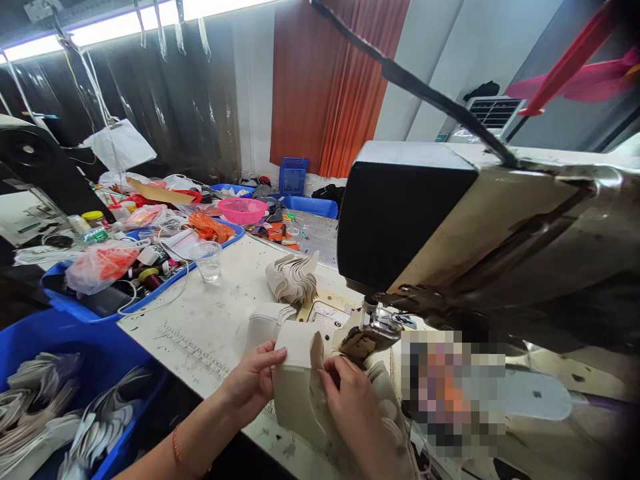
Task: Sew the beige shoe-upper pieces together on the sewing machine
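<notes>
My left hand (257, 383) is closed on the left edge of a pale fabric piece (295, 393), thumb on top. At the piece's right edge, the fingers of my right hand (353, 393) pinch a curved beige strip (316, 373) lying against it. Both hands are just in front of the sewing machine's needle area (373, 330). Behind the held piece sits a small stack of pale pieces (267, 320), with a wavy stack of cut pieces (294, 277) farther back. More layered beige pieces (387, 393) lie beside my right hand, partly hidden by it.
The sewing machine head (415, 220) fills the right side. A plastic cup of clear liquid (207, 263) stands on the white table (210, 327). Left of it is a blue tray (65, 303) of bags and thread spools. Below, a blue bin (25, 330) holds stacked pieces.
</notes>
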Motion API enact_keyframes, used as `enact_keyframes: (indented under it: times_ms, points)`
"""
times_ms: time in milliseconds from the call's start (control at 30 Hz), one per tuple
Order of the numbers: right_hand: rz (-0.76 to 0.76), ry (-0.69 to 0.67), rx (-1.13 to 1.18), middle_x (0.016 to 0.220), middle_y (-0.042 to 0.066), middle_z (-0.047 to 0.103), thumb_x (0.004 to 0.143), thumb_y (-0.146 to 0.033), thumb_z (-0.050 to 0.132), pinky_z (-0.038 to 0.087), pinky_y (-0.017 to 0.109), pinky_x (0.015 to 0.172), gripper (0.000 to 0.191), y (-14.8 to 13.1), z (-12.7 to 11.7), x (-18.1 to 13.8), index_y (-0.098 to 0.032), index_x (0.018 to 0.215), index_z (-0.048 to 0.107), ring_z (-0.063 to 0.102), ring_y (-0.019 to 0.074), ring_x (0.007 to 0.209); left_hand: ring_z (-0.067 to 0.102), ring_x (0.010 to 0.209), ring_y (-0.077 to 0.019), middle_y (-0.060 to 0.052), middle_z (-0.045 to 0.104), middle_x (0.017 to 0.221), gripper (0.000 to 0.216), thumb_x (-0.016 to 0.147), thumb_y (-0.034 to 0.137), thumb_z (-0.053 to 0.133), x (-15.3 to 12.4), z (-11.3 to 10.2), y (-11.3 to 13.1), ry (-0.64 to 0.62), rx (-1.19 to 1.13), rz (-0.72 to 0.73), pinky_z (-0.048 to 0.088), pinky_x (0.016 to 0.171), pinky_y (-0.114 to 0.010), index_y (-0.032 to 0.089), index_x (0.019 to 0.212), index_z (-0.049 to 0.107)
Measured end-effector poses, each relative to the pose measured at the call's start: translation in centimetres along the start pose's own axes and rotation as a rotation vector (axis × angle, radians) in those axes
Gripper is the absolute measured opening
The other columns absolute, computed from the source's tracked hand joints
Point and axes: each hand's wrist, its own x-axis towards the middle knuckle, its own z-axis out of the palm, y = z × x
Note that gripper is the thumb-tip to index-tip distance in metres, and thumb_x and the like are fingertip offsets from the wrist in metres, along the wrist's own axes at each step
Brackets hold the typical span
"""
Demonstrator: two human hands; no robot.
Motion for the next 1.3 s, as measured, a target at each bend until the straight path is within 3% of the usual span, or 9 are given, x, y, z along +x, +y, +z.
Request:
enact_keyframes:
  times_ms: [133,300,467,633,833,900,1067,1200,1300]
  points:
    - [0.055,-0.002,0.089,0.074,0.009,0.061,0.083,-0.026,0.04,0.038,0.039,0.068,0.014,-0.2,-0.5,0.4,-0.023,0.072,0.049,0.057,0.0281,0.074,0.063,0.083,-0.0178,-0.011,0.068,0.098,0.032,0.078,0.02,0.066,-0.1,-0.3,-0.2,-0.008,0.0,-0.028,0.047,0.067,-0.024,0.011,0.109,0.063]
    - [0.103,-0.015,0.342,0.068,0.002,0.063,0.081,-0.04,0.047,0.042,0.031,0.061,0.021,-1.0,-2.5,0.3,-0.024,0.07,0.053,0.058,0.0209,0.065,0.062,0.079,-0.0156,-0.011,0.068,0.097,0.032,0.08,0.019,0.062,0.1,-0.7,-0.7,-0.09,-0.078,-0.048,0.047,0.069,-0.025,0.012,0.112,0.062]
    - [0.18,0.129,0.609,0.069,0.002,0.064,0.077,-0.056,0.055,0.045,0.027,0.063,0.036,-2.6,-3.8,-0.8,-0.021,0.075,0.06,0.059,0.0179,0.067,0.062,0.09,-0.02,-0.013,0.066,0.103,0.039,0.079,0.018,0.061,-0.3,0.3,-1.3,-0.294,-0.111,-0.006,0.046,0.079,-0.031,0.013,0.118,0.059]
    - [0.209,0.201,0.797,0.076,0.004,0.067,0.074,-0.055,0.063,0.048,0.026,0.065,0.036,-4.0,-3.5,-1.5,-0.02,0.079,0.063,0.061,0.0173,0.07,0.06,0.091,-0.0212,-0.013,0.065,0.102,0.038,0.075,0.019,0.067,-0.7,1.7,-2.4,-0.283,-0.039,0.082,0.044,0.08,-0.03,0.012,0.111,0.062]
    - [0.19,-0.018,0.977,0.089,0.007,0.072,0.073,-0.047,0.068,0.052,0.031,0.07,0.037,-3.1,-3.9,-1.9,-0.019,0.098,0.068,0.065,0.021,0.078,0.061,0.092,-0.024,-0.012,0.065,0.101,0.043,0.07,0.022,0.074,-0.7,1.9,-1.5,-0.196,-0.017,0.145,0.045,0.08,-0.032,0.015,0.111,0.062]
    - [0.201,-0.049,0.983,0.086,0.007,0.072,0.072,-0.045,0.069,0.052,0.029,0.068,0.036,-2.6,-4.0,-2.1,-0.019,0.098,0.07,0.066,0.0206,0.075,0.061,0.092,-0.0239,-0.013,0.065,0.101,0.046,0.07,0.021,0.074,-0.7,1.8,-1.2,-0.212,-0.028,0.135,0.045,0.08,-0.033,0.015,0.113,0.061]
    - [0.231,0.019,0.91,0.073,0.004,0.071,0.065,-0.039,0.074,0.049,0.025,0.064,0.023,-2.4,-4.1,-2.2,-0.02,0.079,0.076,0.064,0.019,0.07,0.061,0.09,-0.0229,-0.015,0.065,0.099,0.04,0.071,0.017,0.072,-0.6,1.4,-1.2,-0.275,0.039,0.069,0.045,0.079,-0.033,0.01,0.109,0.063]
    - [0.211,0.038,0.894,0.079,0.006,0.071,0.068,-0.05,0.069,0.05,0.027,0.066,0.035,-2.9,-4.4,-2.4,-0.02,0.085,0.074,0.065,0.0215,0.075,0.061,0.086,-0.0215,-0.014,0.066,0.097,0.037,0.069,0.018,0.073,-0.7,1.5,-1.1,-0.258,0.026,0.097,0.045,0.077,-0.031,0.01,0.104,0.064]
    - [0.189,0.008,0.712,0.071,0.005,0.069,0.067,-0.056,0.065,0.05,0.027,0.06,0.037,-2.4,-4.5,-2.5,-0.022,0.077,0.073,0.063,0.0208,0.068,0.062,0.083,-0.0215,-0.014,0.066,0.092,0.035,0.068,0.02,0.074,-0.8,1.8,-1.1,-0.277,0.007,0.102,0.046,0.076,-0.031,0.009,0.1,0.065]
